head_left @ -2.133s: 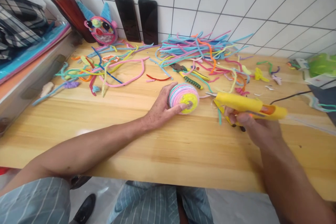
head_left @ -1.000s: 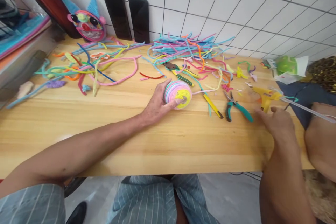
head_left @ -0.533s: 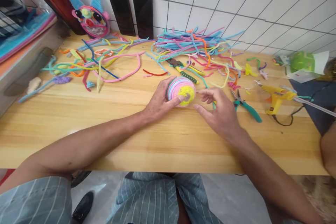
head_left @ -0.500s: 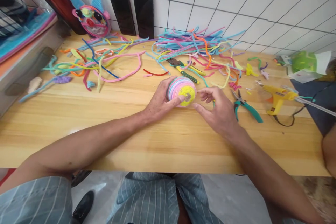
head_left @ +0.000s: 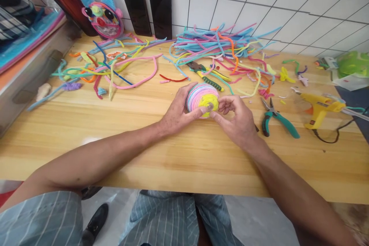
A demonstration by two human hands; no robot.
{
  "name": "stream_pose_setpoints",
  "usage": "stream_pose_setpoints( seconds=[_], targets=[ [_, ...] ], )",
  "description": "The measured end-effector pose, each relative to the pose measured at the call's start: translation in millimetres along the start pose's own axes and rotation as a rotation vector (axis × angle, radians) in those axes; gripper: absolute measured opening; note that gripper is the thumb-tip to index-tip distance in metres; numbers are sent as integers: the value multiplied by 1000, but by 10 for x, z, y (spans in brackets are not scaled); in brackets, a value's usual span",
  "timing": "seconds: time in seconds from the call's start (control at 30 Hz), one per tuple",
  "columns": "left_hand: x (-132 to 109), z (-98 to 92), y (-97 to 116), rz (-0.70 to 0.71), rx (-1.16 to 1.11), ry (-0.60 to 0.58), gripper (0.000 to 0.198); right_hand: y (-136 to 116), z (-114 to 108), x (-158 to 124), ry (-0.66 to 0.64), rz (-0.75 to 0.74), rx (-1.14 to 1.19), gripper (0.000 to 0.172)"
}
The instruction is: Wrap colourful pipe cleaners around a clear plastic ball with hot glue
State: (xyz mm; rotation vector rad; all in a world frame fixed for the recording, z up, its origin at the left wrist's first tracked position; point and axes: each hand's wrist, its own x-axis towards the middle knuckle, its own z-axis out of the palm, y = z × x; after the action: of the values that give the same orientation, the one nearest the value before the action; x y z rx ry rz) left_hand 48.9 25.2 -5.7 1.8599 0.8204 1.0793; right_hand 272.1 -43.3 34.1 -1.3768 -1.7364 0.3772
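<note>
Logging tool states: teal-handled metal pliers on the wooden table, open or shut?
Open: the teal-handled metal pliers lie flat on the wooden table with handles splayed in a V, right of the right hand, untouched.

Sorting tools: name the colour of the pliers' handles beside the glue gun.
Teal pliers, seen in the head view.

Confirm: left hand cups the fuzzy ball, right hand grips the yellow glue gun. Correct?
No. The left hand cups the ball, but the right hand has its fingertips at the ball's yellow end. The glue gun lies on the table, right of the pliers. The head view shows this.
</note>
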Motion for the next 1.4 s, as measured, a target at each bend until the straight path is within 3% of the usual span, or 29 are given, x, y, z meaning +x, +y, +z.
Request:
stream_pose_setpoints(
  seconds=[1.07, 1.4],
  targets=[
    [13, 28, 83, -41, -3, 18, 79, -65, 120, -81, 48, 20, 45, 27],
    [18, 57, 10, 24, 27, 50, 76, -1, 179, -123, 96, -10, 85, 30]
  ],
)
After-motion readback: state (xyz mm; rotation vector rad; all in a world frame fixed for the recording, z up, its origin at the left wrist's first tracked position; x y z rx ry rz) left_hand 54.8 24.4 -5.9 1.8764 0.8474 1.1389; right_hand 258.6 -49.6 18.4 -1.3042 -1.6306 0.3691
